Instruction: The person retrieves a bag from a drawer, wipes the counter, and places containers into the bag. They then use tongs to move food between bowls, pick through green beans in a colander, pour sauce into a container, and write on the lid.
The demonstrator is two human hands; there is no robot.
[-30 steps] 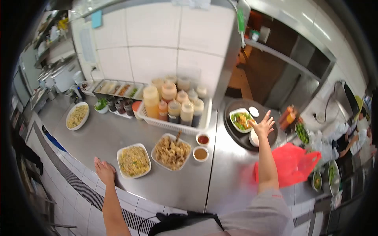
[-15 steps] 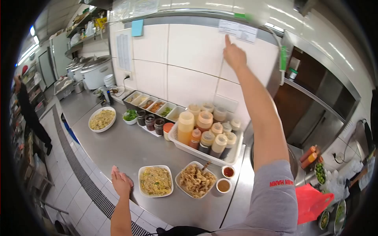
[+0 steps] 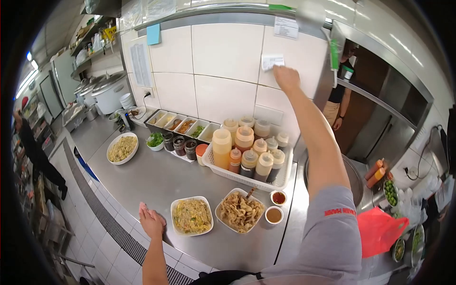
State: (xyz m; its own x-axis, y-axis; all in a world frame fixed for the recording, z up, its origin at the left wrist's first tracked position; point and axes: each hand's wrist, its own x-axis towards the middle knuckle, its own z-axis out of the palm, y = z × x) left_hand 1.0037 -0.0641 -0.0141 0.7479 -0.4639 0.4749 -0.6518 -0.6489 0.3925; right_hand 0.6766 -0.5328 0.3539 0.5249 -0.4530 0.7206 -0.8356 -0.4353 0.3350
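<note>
My right hand [image 3: 288, 78] is raised in front of the tiled wall, its fingers closed on a small white printed slip [image 3: 272, 62]. Above it, a second printed slip [image 3: 286, 27] hangs from the metal rail. Down at the counter's front edge, my left hand [image 3: 152, 222] rests with fingers stretched out and nothing in it. The nearest thing to it is a square white bowl of fried rice [image 3: 192, 216]. Beside that stands a white bowl of fried, battered pieces [image 3: 240, 211], with a cup of red sauce [image 3: 278, 197] and a cup of brown sauce [image 3: 273, 215].
A white basket [image 3: 285, 183] of squeeze bottles stands at the wall, beside a row of topping trays [image 3: 173, 122] and dark jars. Another rice bowl [image 3: 122, 148] sits farther left. A red plastic bag [image 3: 380, 230] lies at right. People stand far left and beyond the hatch.
My right hand has taken hold of one slip and brought it down from the rail. A person has come into view behind the hatch. My left hand stays at the counter edge.
</note>
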